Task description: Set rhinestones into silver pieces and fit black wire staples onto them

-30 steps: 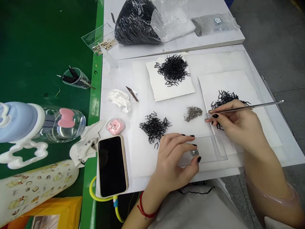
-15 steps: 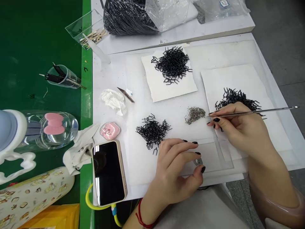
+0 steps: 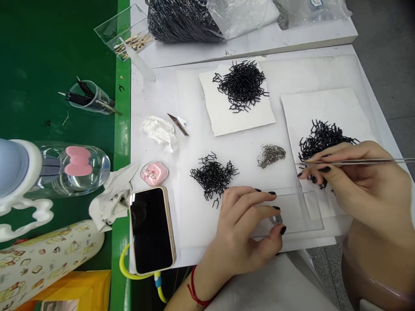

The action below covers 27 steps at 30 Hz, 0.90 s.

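My left hand [image 3: 244,229] rests on a clear acrylic plate [image 3: 304,216], its thumb and fingertips pinching a small silver metal piece [image 3: 276,219]. My right hand [image 3: 359,185] is shut on long steel tweezers [image 3: 353,161], whose tips reach left over a pile of bent black wire pieces [image 3: 324,140]. That pile lies on a white paper sheet [image 3: 327,108] and is partly hidden by the hand. A second black pile [image 3: 214,175] lies just beyond my left fingers. Between my hands is a small heap of grey metal granules [image 3: 271,155].
A third black wire pile [image 3: 241,84] sits on paper [image 3: 256,119] at the back. Left of the work sheet lie a phone [image 3: 151,231], a pink case [image 3: 154,173], tissue [image 3: 158,131] and a small blade [image 3: 178,124]. A plastic-wrapped black bag [image 3: 181,21] lies behind.
The view has shifted slightly. My right hand has moved right and the tweezers now lie almost level, their tips over the right pile. My left hand keeps its hold on the silver piece.
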{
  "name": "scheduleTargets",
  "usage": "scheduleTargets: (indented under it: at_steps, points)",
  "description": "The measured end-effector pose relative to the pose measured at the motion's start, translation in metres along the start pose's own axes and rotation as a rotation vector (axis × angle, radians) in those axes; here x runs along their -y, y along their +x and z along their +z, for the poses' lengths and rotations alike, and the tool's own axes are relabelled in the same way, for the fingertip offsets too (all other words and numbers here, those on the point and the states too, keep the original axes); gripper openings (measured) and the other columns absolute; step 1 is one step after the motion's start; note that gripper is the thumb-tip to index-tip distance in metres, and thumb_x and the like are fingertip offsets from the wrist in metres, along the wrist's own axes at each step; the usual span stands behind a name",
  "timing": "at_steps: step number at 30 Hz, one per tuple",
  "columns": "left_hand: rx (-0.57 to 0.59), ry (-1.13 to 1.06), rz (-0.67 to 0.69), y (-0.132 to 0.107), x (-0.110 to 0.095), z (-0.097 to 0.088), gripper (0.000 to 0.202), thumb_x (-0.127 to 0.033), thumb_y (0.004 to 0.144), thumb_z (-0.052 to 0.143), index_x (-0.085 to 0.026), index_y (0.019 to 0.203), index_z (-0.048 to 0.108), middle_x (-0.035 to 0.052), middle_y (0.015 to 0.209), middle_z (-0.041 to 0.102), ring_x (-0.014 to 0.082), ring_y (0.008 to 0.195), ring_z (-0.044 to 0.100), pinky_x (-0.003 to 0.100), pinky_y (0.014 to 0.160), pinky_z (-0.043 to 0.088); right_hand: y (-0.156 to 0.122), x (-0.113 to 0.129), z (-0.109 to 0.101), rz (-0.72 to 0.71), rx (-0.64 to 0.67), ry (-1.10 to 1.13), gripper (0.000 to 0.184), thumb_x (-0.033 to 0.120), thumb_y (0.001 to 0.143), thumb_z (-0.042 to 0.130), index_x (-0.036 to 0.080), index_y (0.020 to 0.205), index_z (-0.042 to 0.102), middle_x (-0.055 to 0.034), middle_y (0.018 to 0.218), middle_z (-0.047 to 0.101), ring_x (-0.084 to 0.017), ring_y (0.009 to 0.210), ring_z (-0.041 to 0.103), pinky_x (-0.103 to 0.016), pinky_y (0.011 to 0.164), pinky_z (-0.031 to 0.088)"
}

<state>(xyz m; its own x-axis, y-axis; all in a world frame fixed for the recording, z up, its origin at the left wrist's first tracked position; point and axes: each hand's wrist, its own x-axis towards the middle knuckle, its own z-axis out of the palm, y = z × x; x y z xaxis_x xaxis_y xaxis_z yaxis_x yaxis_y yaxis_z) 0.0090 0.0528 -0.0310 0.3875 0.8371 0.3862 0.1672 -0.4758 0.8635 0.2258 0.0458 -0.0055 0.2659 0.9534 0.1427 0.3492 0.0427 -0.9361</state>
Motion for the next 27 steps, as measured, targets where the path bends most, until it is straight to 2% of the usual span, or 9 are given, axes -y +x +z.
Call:
scheduleTargets:
  at_steps: [3,7,9,13,18,27]
  points:
    - [0.002,-0.008,0.010,-0.001,0.001,0.001,0.018,-0.012,0.080,0.070,-0.018,0.096,0.064,0.0086,0.105,0.074,0.0251,0.094,0.064,0.043,0.082,0.051,-0.017,0.016,0.001,-0.056,0.066,0.148,0.021,0.000,0.086,0.063,0.019,0.094,0.060,-0.0056,0.091,0.066,-0.020,0.066,0.070,-0.036,0.051,0.058]
    - [-0.011,-0.004,0.022,-0.001,0.002,0.001,0.018,-0.013,0.080,0.071,-0.017,0.096,0.065,0.0088,0.106,0.074,0.0252,0.095,0.064,0.043,0.084,0.051,-0.039,0.023,0.003,-0.067,0.355,0.401,0.033,-0.005,0.088,0.055,0.022,0.106,0.061,-0.0053,0.097,0.063,-0.018,0.070,0.070,-0.031,0.048,0.060]
    - [-0.021,-0.005,0.029,-0.001,0.002,0.002,0.018,-0.013,0.080,0.071,-0.018,0.096,0.065,0.0088,0.105,0.074,0.0249,0.095,0.064,0.043,0.084,0.051,-0.043,0.021,0.006,-0.065,0.416,0.407,0.032,-0.002,0.092,0.052,0.023,0.109,0.059,-0.0048,0.097,0.061,-0.015,0.071,0.069,-0.028,0.051,0.060]
    - [-0.030,-0.002,0.039,-0.002,0.003,0.003,0.017,-0.015,0.080,0.071,-0.018,0.096,0.065,0.0085,0.106,0.074,0.0251,0.095,0.064,0.043,0.084,0.051,-0.040,0.014,0.012,-0.101,0.409,0.395,0.028,0.000,0.095,0.047,0.022,0.108,0.058,-0.0054,0.096,0.060,-0.012,0.070,0.065,-0.025,0.051,0.056]
    - [-0.027,-0.004,0.029,-0.002,0.004,0.003,0.017,-0.015,0.080,0.071,-0.020,0.096,0.066,0.0082,0.107,0.074,0.0248,0.097,0.064,0.043,0.084,0.050,-0.038,0.009,0.014,-0.124,0.418,0.370,0.024,0.002,0.095,0.050,0.021,0.105,0.061,-0.0067,0.096,0.061,-0.013,0.069,0.064,-0.027,0.049,0.057]
    - [-0.031,-0.012,0.037,-0.001,0.005,0.004,0.017,-0.015,0.080,0.071,-0.020,0.095,0.066,0.0082,0.105,0.074,0.0242,0.095,0.066,0.043,0.084,0.049,-0.043,0.005,0.013,-0.150,0.411,0.366,0.028,0.004,0.096,0.048,0.025,0.111,0.061,-0.0064,0.099,0.061,-0.016,0.070,0.067,-0.031,0.046,0.054]
